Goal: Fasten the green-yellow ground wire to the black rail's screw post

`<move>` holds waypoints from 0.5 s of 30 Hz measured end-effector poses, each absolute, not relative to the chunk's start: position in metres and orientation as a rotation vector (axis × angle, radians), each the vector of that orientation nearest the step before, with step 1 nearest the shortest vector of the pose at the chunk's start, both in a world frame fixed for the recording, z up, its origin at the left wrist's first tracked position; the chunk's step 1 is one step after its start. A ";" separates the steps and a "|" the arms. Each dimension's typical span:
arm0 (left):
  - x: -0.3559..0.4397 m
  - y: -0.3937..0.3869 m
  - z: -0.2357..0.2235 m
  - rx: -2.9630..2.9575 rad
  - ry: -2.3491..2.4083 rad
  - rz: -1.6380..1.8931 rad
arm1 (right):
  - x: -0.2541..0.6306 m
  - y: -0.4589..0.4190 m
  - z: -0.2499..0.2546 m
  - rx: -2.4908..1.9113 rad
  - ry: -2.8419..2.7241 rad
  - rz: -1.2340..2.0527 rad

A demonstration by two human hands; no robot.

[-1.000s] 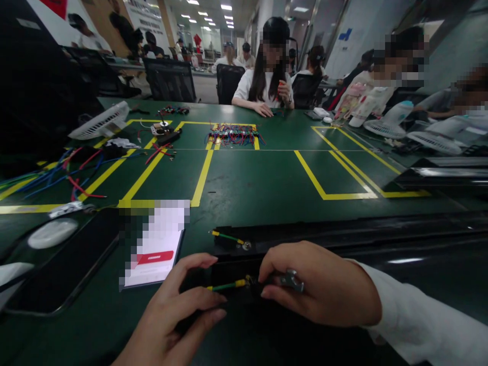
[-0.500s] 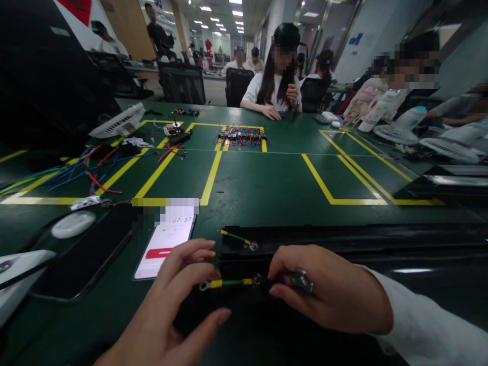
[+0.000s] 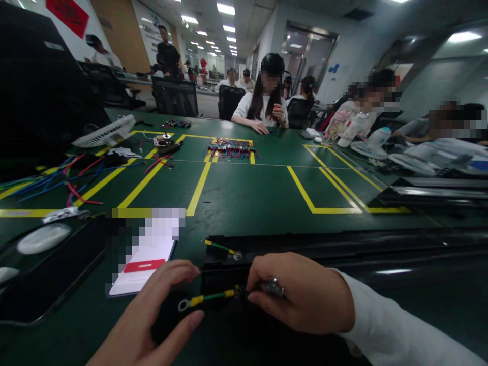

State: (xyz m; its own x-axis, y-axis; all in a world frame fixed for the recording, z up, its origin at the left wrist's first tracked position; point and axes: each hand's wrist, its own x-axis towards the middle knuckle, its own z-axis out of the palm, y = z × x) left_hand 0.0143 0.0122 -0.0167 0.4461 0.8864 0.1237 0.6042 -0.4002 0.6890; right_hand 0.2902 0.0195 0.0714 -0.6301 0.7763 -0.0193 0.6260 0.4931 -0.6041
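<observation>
My right hand (image 3: 301, 297) is closed round a small metal wrench (image 3: 273, 287), its head at the screw end of a green-and-yellow ground wire (image 3: 208, 298) on a long black panel (image 3: 343, 241). The wire's free ring terminal points left. My left hand (image 3: 152, 315) rests against the panel's left end, fingers curved round its black corner. A second green-and-yellow wire (image 3: 221, 247) is fixed to the panel's rear rail.
A phone (image 3: 147, 262) with a lit screen lies left of my hands, beside a dark tablet (image 3: 49, 279) and a white oval case (image 3: 38, 238). Loose coloured wires (image 3: 57, 175) and a wire bundle (image 3: 231, 148) lie farther off. Several people sit along the far and right edges.
The ground wire's free ring end has come out to the left from under my left fingers. The camera tilted up a little; my right hand stays at the screw.
</observation>
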 end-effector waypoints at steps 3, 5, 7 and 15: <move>0.009 0.011 -0.026 2.015 1.273 0.579 | 0.289 0.024 0.074 -1.128 -2.527 0.879; 0.006 0.009 -0.029 1.931 1.268 0.568 | 0.290 0.027 0.076 -1.081 -2.543 0.913; 0.006 0.007 -0.030 1.871 1.272 0.578 | 0.292 0.029 0.079 -1.051 -2.535 0.935; 0.026 0.001 -0.013 1.633 1.339 0.719 | 0.301 0.018 0.083 -1.202 -2.345 0.767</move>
